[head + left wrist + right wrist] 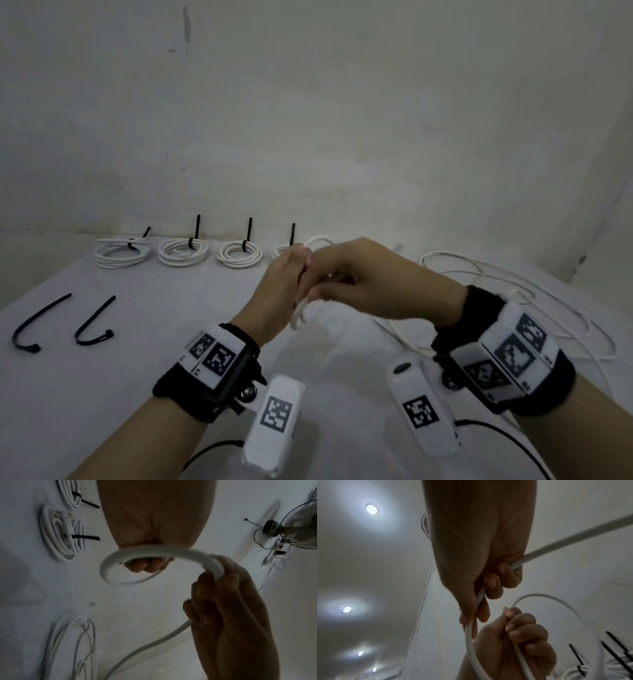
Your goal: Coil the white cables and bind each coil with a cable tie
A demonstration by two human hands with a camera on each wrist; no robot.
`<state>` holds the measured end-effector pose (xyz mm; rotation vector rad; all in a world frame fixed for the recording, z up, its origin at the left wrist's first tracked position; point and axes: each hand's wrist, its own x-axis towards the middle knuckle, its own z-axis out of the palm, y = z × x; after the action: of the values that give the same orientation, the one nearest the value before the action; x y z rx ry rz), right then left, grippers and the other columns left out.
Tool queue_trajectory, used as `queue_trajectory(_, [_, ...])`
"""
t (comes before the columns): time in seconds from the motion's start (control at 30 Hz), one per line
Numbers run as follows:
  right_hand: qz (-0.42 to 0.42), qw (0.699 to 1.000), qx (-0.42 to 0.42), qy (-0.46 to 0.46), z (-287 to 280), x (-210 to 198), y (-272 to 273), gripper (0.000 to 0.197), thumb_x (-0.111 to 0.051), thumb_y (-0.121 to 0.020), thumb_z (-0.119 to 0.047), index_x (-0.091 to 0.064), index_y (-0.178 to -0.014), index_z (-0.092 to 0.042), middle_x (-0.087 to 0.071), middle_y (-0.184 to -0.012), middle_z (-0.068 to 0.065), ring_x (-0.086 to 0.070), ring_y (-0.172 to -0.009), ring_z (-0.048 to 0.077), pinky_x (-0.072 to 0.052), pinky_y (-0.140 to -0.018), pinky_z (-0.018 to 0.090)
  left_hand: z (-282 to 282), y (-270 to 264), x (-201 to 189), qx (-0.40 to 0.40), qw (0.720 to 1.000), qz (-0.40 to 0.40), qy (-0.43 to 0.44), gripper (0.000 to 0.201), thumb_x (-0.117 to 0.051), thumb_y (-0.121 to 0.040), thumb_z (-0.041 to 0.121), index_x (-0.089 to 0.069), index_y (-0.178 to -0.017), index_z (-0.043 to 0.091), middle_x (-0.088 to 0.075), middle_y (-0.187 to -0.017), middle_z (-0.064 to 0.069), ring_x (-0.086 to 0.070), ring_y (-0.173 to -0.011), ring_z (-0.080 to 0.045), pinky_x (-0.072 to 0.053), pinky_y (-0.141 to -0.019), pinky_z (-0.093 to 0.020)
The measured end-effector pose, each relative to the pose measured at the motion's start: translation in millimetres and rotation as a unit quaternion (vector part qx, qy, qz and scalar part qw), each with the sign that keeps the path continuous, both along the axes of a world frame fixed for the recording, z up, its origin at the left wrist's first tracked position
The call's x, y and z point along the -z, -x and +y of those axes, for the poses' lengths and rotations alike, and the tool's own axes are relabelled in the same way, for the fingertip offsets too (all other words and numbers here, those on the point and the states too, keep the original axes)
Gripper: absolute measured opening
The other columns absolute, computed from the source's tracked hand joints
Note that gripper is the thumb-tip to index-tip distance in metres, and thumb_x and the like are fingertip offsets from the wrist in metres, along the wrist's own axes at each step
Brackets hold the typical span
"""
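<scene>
Above the middle of the table my left hand (291,277) and right hand (346,284) meet, both gripping one white cable (298,318). A small loop of it hangs below them. In the left wrist view the curled fingers (147,565) hold the cable loop (145,551), and the right hand (228,608) grips the same cable. In the right wrist view the right hand (488,582) pinches the cable (573,538), which runs off to the upper right, beside the left hand (522,642). Two loose black cable ties (37,325) (94,325) lie at the left.
Three tied coils (121,253) (183,251) (239,255) lie along the back wall, and a fourth (279,251) sits partly behind my left hand. Loose white cable (513,291) sprawls over the right of the table. A fan (295,527) stands off to the side.
</scene>
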<state>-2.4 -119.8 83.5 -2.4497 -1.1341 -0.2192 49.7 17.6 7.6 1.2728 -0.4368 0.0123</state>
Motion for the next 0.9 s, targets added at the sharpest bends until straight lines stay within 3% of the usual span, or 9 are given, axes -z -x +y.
queue_trajectory(0.1, [-0.001, 0.997, 0.028, -0.072, 0.4, -3.1, -12.2, 0.009, -0.065, -0.088, -0.007, -0.073, -0.087, -0.011, -0.069, -0.082, 0.000, -0.065, -0.079, 0.015, -0.052, -0.077, 0.039, 0.6, 5.6, 2.2, 0.040, 0.998, 0.021, 0.043, 0.027, -0.032, -0.104, 0.026, -0.052, -0.097, 0.008, -0.050, -0.073, -0.009, -0.047, -0.059, -0.010, -0.043, -0.055, -0.020])
queue_trajectory(0.23, [0.010, 0.995, 0.024, -0.101, 5.4, 5.2, -21.3, 0.008, -0.067, -0.086, -0.006, -0.074, -0.086, -0.011, -0.067, -0.078, -0.007, -0.066, -0.076, 0.010, -0.054, -0.076, 0.034, 1.8, 2.4, 8.2, 0.041, 0.995, 0.014, 0.091, 0.033, -0.038, -0.098, 0.039, -0.046, -0.114, 0.011, -0.043, -0.105, -0.015, -0.039, -0.086, -0.027, -0.040, -0.071, -0.029])
queue_trajectory(0.3, [0.016, 0.996, 0.019, -0.083, 9.3, 9.5, -22.8, 0.009, -0.067, -0.085, -0.006, -0.075, -0.087, -0.011, -0.065, -0.076, -0.011, -0.065, -0.076, 0.008, -0.054, -0.075, 0.031, 5.6, -0.5, 11.1, 0.042, 0.991, 0.027, 0.128, 0.037, -0.040, -0.092, 0.042, -0.046, -0.111, 0.011, -0.045, -0.096, -0.016, -0.042, -0.080, -0.025, -0.039, -0.070, -0.028])
queue_trajectory(0.4, [-0.004, 0.997, 0.016, -0.077, 13.1, 14.0, -26.4, 0.009, -0.067, -0.085, -0.005, -0.074, -0.088, -0.011, -0.064, -0.077, -0.013, -0.063, -0.077, 0.006, -0.051, -0.073, 0.022, 15.3, -5.4, 14.4, 0.060, 0.986, 0.038, 0.149, 0.032, -0.040, -0.086, 0.040, -0.047, -0.091, 0.010, -0.048, -0.074, -0.008, -0.045, -0.065, -0.015, -0.040, -0.060, -0.025])
queue_trajectory(0.47, [-0.030, 0.993, 0.028, -0.111, 13.5, 13.4, -30.7, 0.009, -0.066, -0.086, -0.006, -0.073, -0.087, -0.012, -0.068, -0.082, -0.007, -0.064, -0.080, 0.008, -0.051, -0.073, 0.024, 19.7, -4.7, 15.3, 0.085, 0.987, 0.028, 0.131, 0.029, -0.041, -0.091, 0.036, -0.046, -0.083, 0.008, -0.047, -0.063, -0.004, -0.042, -0.054, -0.013, -0.039, -0.053, -0.023])
queue_trajectory(0.6, [-0.055, 0.979, 0.070, -0.183, 9.8, 9.1, -36.1, 0.007, -0.065, -0.087, -0.007, -0.071, -0.091, -0.007, -0.062, -0.072, -0.011, -0.056, -0.064, -0.002, -0.038, -0.061, 0.008, 21.3, -0.5, 14.7, 0.153, 0.975, 0.035, 0.157, 0.039, -0.033, -0.099, 0.029, -0.046, -0.066, 0.013, -0.037, -0.050, 0.001, -0.033, -0.039, -0.009, -0.030, -0.044, -0.019])
queue_trajectory(0.73, [-0.086, 0.979, 0.112, -0.148, 10.2, 16.1, -45.0, 0.020, -0.065, -0.089, -0.027, -0.071, -0.105, -0.018, -0.042, -0.077, -0.012, -0.047, -0.069, -0.001, -0.035, -0.065, 0.010, 28.2, -3.9, 15.9, 0.203, 0.959, 0.033, 0.193, 0.037, -0.038, -0.092, 0.032, -0.050, -0.061, 0.016, -0.034, -0.047, 0.005, -0.029, -0.036, -0.003, -0.014, -0.045, -0.022])
queue_trajectory(0.8, [-0.077, 0.980, 0.129, -0.131, 10.3, 20.0, -50.6, 0.017, -0.064, -0.089, -0.032, -0.072, -0.093, -0.018, -0.041, -0.082, -0.005, -0.046, -0.072, 0.004, -0.035, -0.064, 0.013, 29.0, -2.5, 16.1, 0.207, 0.959, 0.054, 0.188, 0.038, -0.039, -0.090, 0.033, -0.051, -0.058, 0.017, -0.033, -0.045, 0.007, -0.027, -0.034, -0.002, -0.011, -0.044, -0.022])
queue_trajectory(0.9, [-0.110, 0.978, 0.130, -0.124, 10.2, 21.1, -54.5, 0.029, -0.060, -0.090, -0.036, -0.069, -0.078, -0.012, -0.045, -0.078, 0.000, -0.046, -0.068, 0.011, -0.036, -0.061, 0.021, 28.5, -0.2, 13.2, 0.186, 0.960, 0.087, 0.192, 0.042, -0.035, -0.090, 0.035, -0.051, -0.055, 0.017, -0.029, -0.044, 0.007, -0.024, -0.033, -0.001, -0.011, -0.043, -0.020])
